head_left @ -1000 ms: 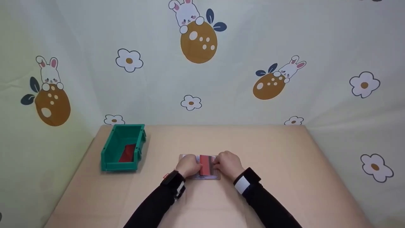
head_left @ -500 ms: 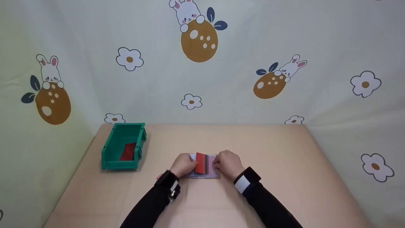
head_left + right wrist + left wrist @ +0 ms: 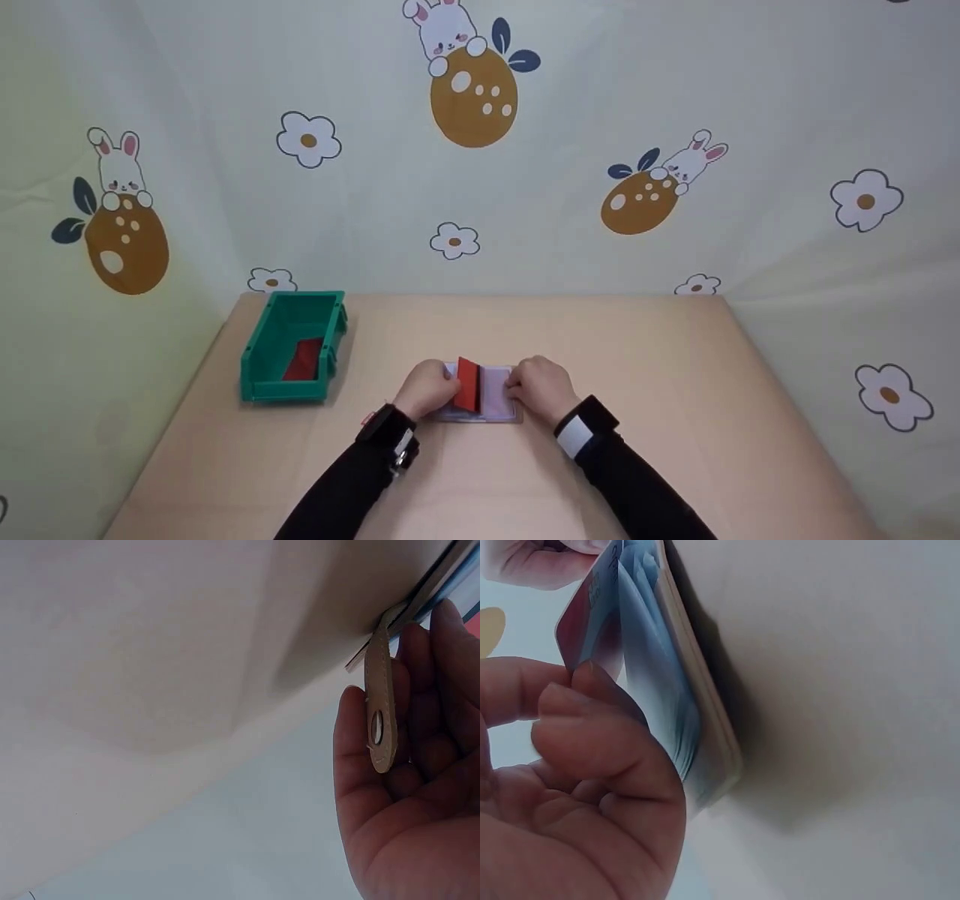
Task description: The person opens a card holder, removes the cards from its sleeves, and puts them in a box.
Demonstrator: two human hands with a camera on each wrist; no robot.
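A card holder (image 3: 497, 394) with clear sleeves lies spread on the table in the middle of the head view. Above its left half tilts a red card (image 3: 468, 384) with a dark stripe along its right side. My left hand (image 3: 429, 388) pinches the card's left edge between thumb and finger. In the left wrist view, the card (image 3: 592, 622) stands out beside the fanned bluish sleeves (image 3: 656, 675). My right hand (image 3: 541, 386) pinches the holder's right edge. A tan snap strap (image 3: 381, 705) hangs from the holder across those fingers in the right wrist view.
At the table's back left stands a green bin (image 3: 285, 392) with a dark red flat piece (image 3: 304, 360) inside. The beige table (image 3: 615, 337) meets a patterned curtain (image 3: 360, 195) at its back and sides.
My left hand has moved left with the red card, which now tilts more steeply. More of the holder's right half shows. My right hand has stayed in place.
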